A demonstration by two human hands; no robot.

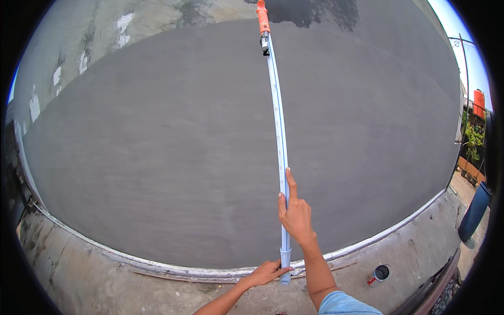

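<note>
Grasped in our right hand point(297, 216): white pipe point(279, 126), before grey wall point(157, 147). Our left hand point(265, 273) touches pipe's lower end by wall's foot, closure unclear. Pipe likely light, springy, smooth; we'd hold nearer wall's foot.

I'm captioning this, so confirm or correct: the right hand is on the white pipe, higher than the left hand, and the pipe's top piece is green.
Wrong colour: the head view shows the pipe's top piece is orange, not green. The right hand is indeed on the white pipe, higher than the left hand.
</note>
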